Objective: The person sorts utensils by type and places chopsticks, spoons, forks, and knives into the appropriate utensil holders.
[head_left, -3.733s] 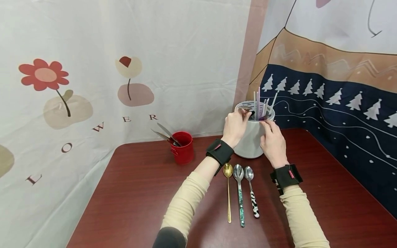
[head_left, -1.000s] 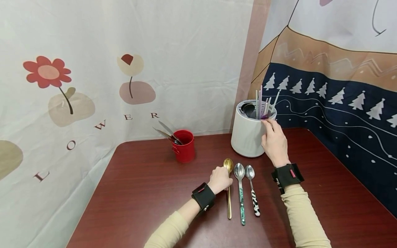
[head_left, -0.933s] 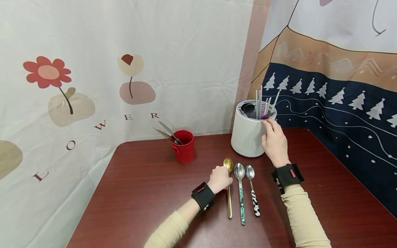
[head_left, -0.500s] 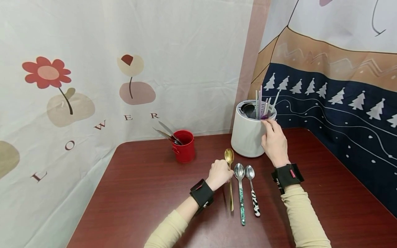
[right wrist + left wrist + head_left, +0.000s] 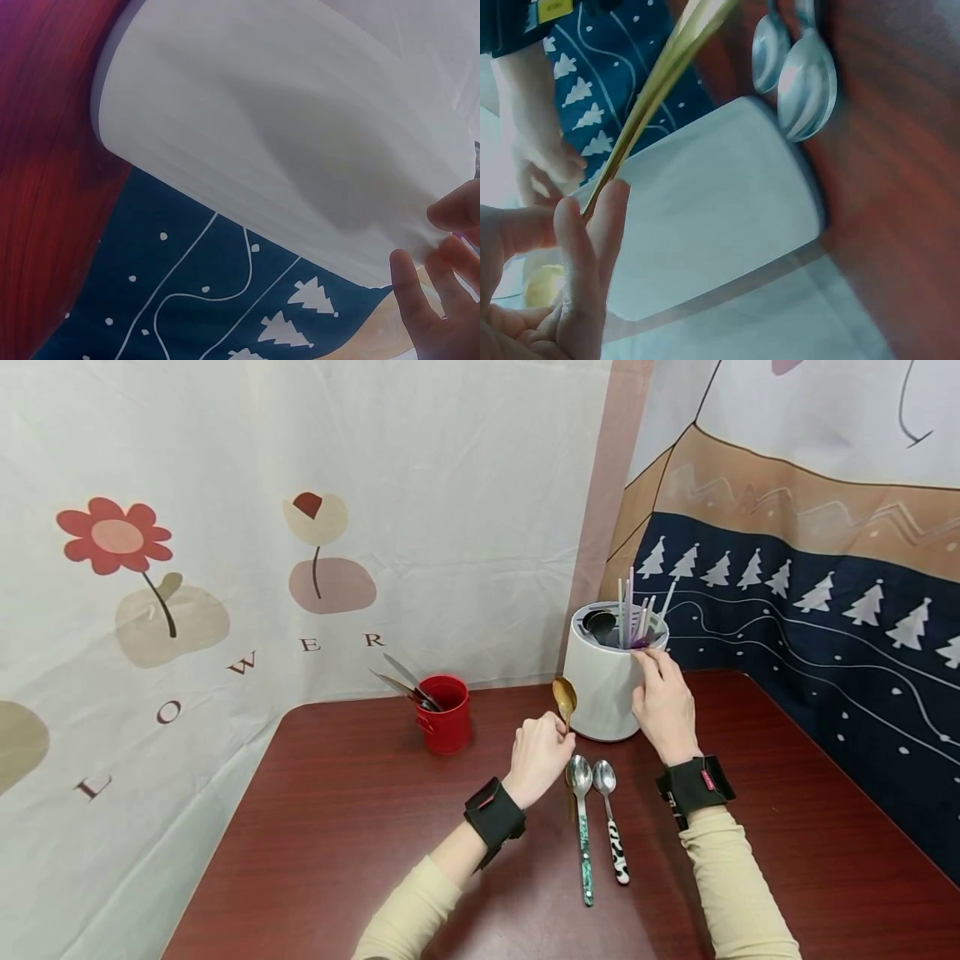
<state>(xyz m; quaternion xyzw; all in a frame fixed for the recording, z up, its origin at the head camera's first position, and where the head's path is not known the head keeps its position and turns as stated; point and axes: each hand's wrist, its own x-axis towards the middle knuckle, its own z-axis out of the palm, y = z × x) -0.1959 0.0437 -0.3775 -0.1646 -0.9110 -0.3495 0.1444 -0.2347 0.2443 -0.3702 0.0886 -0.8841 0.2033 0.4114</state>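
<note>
My left hand [image 5: 538, 760] pinches a long gold spoon [image 5: 565, 697] by its handle, bowl up, off the table and in front of the holder's lower left side. In the left wrist view the gold handle [image 5: 649, 97] runs between thumb and fingers. My right hand [image 5: 666, 706] holds the rim of a white utensil holder [image 5: 600, 693], with fingertips at its front right edge. Light and purple straws [image 5: 628, 614] and a black spoon-like utensil [image 5: 600, 625] stand in it. Side by side before it lie a green-handled spoon [image 5: 582, 827] and a cow-print-handled spoon [image 5: 615, 843].
A red cup [image 5: 446, 727] with knives [image 5: 401, 681] leaning out stands left of the holder on the dark red table [image 5: 337, 827]. A pale printed curtain [image 5: 465, 527] hangs behind, and a navy tree-patterned cloth [image 5: 825, 652] borders the right side.
The left hand has come from the holder down to the gold spoon, gripped it and lifted it toward the holder, tilting its bowl up. The right hand has stayed at the rim.
</note>
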